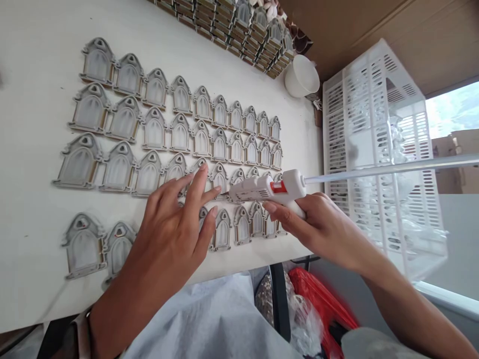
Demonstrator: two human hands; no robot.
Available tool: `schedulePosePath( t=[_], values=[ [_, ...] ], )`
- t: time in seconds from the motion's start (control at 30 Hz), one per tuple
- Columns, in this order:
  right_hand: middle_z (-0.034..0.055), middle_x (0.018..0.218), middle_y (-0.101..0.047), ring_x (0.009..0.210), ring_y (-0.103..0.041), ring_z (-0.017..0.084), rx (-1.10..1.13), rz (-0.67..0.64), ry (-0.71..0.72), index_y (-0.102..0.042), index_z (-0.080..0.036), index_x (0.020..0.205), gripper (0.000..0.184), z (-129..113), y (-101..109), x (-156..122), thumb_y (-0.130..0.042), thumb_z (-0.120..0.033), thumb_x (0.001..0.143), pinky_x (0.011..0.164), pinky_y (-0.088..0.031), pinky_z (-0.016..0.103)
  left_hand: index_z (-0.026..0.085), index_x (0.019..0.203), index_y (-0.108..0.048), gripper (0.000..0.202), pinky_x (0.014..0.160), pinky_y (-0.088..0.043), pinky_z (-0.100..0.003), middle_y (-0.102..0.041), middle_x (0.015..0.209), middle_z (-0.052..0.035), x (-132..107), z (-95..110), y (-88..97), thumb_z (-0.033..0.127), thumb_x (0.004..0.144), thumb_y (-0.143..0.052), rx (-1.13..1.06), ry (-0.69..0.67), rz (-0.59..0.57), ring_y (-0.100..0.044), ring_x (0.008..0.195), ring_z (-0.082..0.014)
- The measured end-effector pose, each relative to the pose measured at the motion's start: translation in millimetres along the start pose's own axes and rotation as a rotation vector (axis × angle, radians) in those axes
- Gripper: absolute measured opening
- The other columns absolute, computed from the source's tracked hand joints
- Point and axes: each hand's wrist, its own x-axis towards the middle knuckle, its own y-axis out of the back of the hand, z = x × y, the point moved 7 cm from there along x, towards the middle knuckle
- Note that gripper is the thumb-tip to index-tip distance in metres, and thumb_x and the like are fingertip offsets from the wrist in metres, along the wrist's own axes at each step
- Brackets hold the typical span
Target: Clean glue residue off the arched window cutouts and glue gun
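My right hand (322, 224) is closed around the handle of a white hot glue gun (267, 188) with a red trigger. Its nozzle points left at an arched grey cut-out piece (219, 177) in the third row. A long clear glue stick (389, 168) juts from the gun's back to the right. My left hand (175, 224) lies open, fingers spread flat over the arched pieces beside the nozzle, and it covers some of them. Several rows of these arched window-shaped pieces (179, 134) lie flat on the white table (37, 60).
Stacks of more pieces (239, 25) stand at the table's far edge, beside a white bowl (302, 76). A white slotted plastic crate (377, 149) stands right of the table. Below the near edge are a red bag (318, 299) and white fabric (217, 319).
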Motion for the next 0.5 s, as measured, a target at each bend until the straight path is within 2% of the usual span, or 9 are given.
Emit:
schedulePosePath(
  t=[0.1, 0.2, 0.33, 0.43, 0.5],
  values=[
    [-0.0071, 0.052, -0.032, 0.051, -0.03, 0.012, -0.033, 0.022, 0.02, -0.04, -0.028, 0.064, 0.073, -2, 2, -1, -0.058, -0.081, 0.112, 0.047, -0.022, 0.033, 0.011, 0.186, -0.026, 0.074, 0.127, -0.05, -0.067, -0.089, 0.144, -0.0131, 0, 0, 0.5, 0.029, 0.121, -0.058, -0.004, 0.008, -0.001, -0.062, 0.158, -0.0425],
    [-0.0081, 0.053, -0.027, 0.048, -0.03, 0.012, -0.126, 0.071, 0.056, -0.037, -0.029, 0.064, 0.076, -6, 6, -3, -0.058, -0.083, 0.113, 0.048, -0.023, 0.033, 0.01, 0.186, -0.026, 0.075, 0.127, -0.05, -0.067, -0.09, 0.143, -0.0137, 0, 0, 1.7, 0.029, 0.121, -0.059, -0.011, 0.006, 0.003, -0.061, 0.158, -0.0424],
    [-0.007, 0.053, -0.031, 0.049, -0.034, 0.014, -0.281, 0.133, 0.185, -0.043, -0.028, 0.067, 0.073, -23, 11, -8, -0.052, -0.08, 0.118, 0.052, -0.027, 0.033, 0.008, 0.184, -0.027, 0.074, 0.128, -0.048, -0.062, -0.089, 0.144, -0.013, 0, 2, 3.1, 0.029, 0.122, -0.059, 0.011, -0.01, 0.011, -0.061, 0.156, -0.0404],
    [-0.0067, 0.053, -0.032, 0.047, -0.032, 0.014, -0.325, 0.166, 0.263, -0.044, -0.027, 0.068, 0.072, -35, 14, -13, -0.051, -0.077, 0.12, 0.051, -0.023, 0.034, 0.005, 0.183, -0.03, 0.072, 0.131, -0.046, -0.058, -0.089, 0.144, -0.0121, 0, 2, 4.3, 0.03, 0.122, -0.059, 0.029, -0.008, 0.021, -0.061, 0.155, -0.0393],
    [-0.007, 0.052, -0.032, 0.045, -0.029, 0.013, -0.322, 0.149, 0.266, -0.043, -0.028, 0.067, 0.072, -38, 16, -14, -0.053, -0.076, 0.12, 0.05, -0.02, 0.036, 0.006, 0.183, -0.029, 0.072, 0.132, -0.045, -0.057, -0.089, 0.146, -0.0122, 0, 2, 4.1, 0.03, 0.122, -0.06, 0.032, -0.004, 0.014, -0.06, 0.155, -0.0397]
  ],
)
